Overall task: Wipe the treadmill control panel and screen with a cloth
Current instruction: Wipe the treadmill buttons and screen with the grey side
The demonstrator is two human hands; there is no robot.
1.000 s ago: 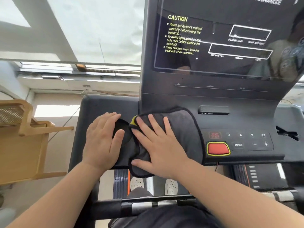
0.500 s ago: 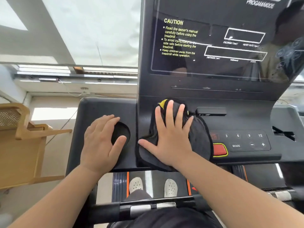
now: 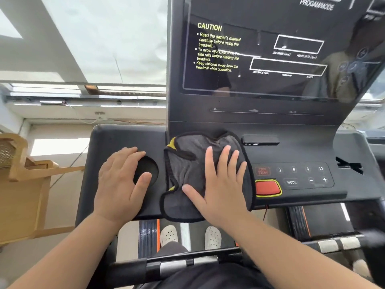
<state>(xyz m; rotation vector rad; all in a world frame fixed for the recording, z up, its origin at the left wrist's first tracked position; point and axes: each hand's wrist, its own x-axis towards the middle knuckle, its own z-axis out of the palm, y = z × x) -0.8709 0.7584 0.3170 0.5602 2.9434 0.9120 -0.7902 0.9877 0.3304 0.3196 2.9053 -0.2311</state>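
cloth (image 3: 187, 174) | grey, soft, rumpled | right hand (image 3: 220, 190) flat on it

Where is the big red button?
In the head view, the red button sits on the control panel, right beside the grey cloth under the right hand, below-left of the MODE key.

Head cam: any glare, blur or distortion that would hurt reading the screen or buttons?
Head view: the glossy screen mirrors the person and bright windows, washing out its right side; the CAUTION text stays legible. Wide-angle bends the console edges. Motion blur softens the far right and the START/STOP label; the number keys read fine. The cloth under the right hand is evenly lit.
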